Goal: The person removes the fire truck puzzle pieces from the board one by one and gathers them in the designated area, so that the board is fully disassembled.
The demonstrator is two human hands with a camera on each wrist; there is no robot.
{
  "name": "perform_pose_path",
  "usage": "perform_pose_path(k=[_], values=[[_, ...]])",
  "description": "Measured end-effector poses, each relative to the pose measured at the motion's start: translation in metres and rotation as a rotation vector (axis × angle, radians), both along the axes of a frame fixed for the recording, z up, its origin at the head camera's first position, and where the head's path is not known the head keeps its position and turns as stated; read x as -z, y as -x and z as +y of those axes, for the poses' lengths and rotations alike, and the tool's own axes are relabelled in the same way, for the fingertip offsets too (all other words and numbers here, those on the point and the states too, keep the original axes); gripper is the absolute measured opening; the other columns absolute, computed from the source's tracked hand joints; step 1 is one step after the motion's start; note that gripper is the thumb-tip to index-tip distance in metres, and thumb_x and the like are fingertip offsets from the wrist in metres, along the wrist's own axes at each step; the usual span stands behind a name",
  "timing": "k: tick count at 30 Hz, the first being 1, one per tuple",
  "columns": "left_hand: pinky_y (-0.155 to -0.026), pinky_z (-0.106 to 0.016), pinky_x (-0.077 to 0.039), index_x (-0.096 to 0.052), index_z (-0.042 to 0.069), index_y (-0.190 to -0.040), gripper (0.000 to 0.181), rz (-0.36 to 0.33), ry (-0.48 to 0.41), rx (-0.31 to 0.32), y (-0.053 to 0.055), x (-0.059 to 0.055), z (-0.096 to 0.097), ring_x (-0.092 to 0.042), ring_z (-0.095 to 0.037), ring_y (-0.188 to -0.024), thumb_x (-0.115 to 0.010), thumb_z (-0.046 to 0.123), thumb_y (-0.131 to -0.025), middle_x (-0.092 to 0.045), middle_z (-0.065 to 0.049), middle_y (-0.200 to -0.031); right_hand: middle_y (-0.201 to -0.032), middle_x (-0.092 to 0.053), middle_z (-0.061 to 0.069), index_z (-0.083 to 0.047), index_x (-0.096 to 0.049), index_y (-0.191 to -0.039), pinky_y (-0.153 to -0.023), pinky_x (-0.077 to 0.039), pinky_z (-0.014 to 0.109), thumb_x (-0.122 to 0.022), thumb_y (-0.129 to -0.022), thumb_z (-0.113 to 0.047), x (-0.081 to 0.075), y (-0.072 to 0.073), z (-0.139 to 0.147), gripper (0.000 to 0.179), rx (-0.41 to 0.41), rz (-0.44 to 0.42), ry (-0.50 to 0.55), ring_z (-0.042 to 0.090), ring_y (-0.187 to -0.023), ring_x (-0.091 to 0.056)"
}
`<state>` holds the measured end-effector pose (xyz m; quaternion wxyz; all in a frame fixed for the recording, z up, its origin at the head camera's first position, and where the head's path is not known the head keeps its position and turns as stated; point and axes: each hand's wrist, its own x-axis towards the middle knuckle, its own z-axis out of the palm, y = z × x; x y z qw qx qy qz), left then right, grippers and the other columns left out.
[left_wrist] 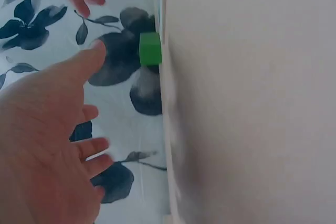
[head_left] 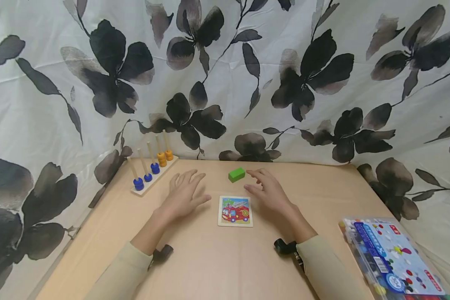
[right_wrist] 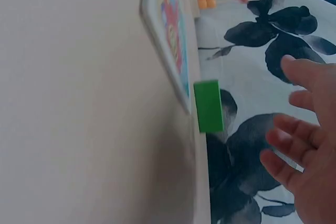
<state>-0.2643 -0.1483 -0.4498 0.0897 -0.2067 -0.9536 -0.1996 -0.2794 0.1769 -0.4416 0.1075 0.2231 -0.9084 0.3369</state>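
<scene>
A green block (head_left: 236,174) lies on the table between my two hands, toward the back. My left hand (head_left: 185,195) hovers left of it with fingers spread and holds nothing. On the other side my right hand (head_left: 269,190) is held over the table, its fingers loosely bent and close to the block but apart from it. Nearer to me, between the wrists, lies a square picture puzzle (head_left: 235,211) showing a red fire truck. Both wrist views show the green block (left_wrist: 150,49) (right_wrist: 208,106) beyond the hands, with a gap to the fingers.
At the back left stands a wooden peg board (head_left: 153,177) with blue and orange rings on several upright pegs. A clear plastic case (head_left: 397,258) of coloured pieces sits at the front right. A flower-patterned cloth (head_left: 247,83) hangs behind the table (head_left: 210,262).
</scene>
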Motion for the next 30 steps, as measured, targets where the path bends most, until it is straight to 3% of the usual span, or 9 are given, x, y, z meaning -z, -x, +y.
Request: perform_pose_path(k=[3, 8, 11, 14, 18, 22, 30], values=[[-0.119, -0.060, -0.021, -0.051, 0.018, -0.150, 0.070, -0.068, -0.120, 0.047, -0.005, 0.003, 0.003, -0.044, -0.032, -0.143, -0.075, 0.050, -0.093, -0.050, -0.012, -0.151, -0.121, -0.064, 0.007, -0.010, -0.064, -0.141, -0.080, -0.049, 0.037, -0.076, -0.097, -0.028, -0.001, 0.001, -0.009, 0.050, -0.048, -0.059, 0.052, 0.027, -0.097, -0.057], [-0.105, -0.050, -0.044, -0.065, 0.018, -0.136, 0.053, -0.225, -0.262, 0.147, -0.012, 0.012, 0.009, -0.059, -0.026, -0.120, -0.080, 0.043, -0.091, -0.062, -0.005, -0.130, -0.110, -0.066, 0.009, -0.009, -0.073, -0.127, -0.074, -0.050, 0.031, -0.081, -0.092, -0.021, -0.003, 0.003, -0.022, 0.039, -0.098, -0.119, 0.095, 0.021, -0.088, -0.057], [-0.096, -0.042, -0.051, -0.073, 0.016, -0.127, 0.043, -0.321, -0.339, 0.213, -0.014, 0.017, 0.013, -0.063, -0.021, -0.109, -0.081, 0.038, -0.090, -0.068, -0.003, -0.118, -0.111, -0.067, 0.013, -0.012, -0.074, -0.125, -0.077, -0.050, 0.031, -0.082, -0.090, -0.016, -0.005, 0.004, -0.028, 0.036, -0.127, -0.161, 0.100, 0.020, -0.088, -0.058], [-0.088, -0.034, -0.052, -0.078, 0.015, -0.119, 0.036, -0.371, -0.384, 0.236, -0.015, 0.021, 0.017, -0.064, -0.017, -0.102, -0.084, 0.034, -0.089, -0.073, -0.001, -0.109, -0.115, -0.067, 0.020, -0.008, -0.072, -0.129, -0.079, -0.051, 0.031, -0.081, -0.091, -0.011, -0.004, 0.006, -0.033, 0.039, -0.179, -0.236, 0.086, 0.022, -0.089, -0.059], [-0.086, -0.032, -0.052, -0.081, 0.014, -0.113, 0.031, -0.359, -0.391, 0.248, -0.016, 0.025, 0.021, -0.064, -0.016, -0.099, -0.086, 0.029, -0.086, -0.074, 0.001, -0.103, -0.116, -0.068, 0.020, -0.003, -0.069, -0.133, -0.080, -0.053, 0.031, -0.077, -0.093, -0.009, 0.000, 0.010, -0.040, 0.041, -0.245, -0.341, 0.030, 0.022, -0.089, -0.061], [-0.087, -0.034, -0.049, -0.082, 0.016, -0.111, 0.031, -0.323, -0.347, 0.264, -0.017, 0.027, 0.025, -0.061, -0.015, -0.100, -0.087, 0.031, -0.085, -0.072, 0.003, -0.102, -0.117, -0.070, 0.013, -0.006, -0.069, -0.133, -0.084, -0.053, 0.032, -0.075, -0.096, -0.010, 0.005, 0.011, -0.046, 0.038, -0.275, -0.405, -0.030, 0.020, -0.095, -0.061], [-0.083, -0.033, -0.043, -0.084, 0.022, -0.108, 0.028, -0.282, -0.267, 0.211, -0.021, 0.029, 0.032, -0.055, -0.014, -0.099, -0.088, 0.036, -0.083, -0.066, 0.005, -0.104, -0.110, -0.071, 0.009, -0.007, -0.071, -0.129, -0.078, -0.050, 0.028, -0.073, -0.095, -0.007, 0.014, 0.011, -0.053, 0.034, -0.288, -0.387, -0.045, 0.015, -0.087, -0.058]])
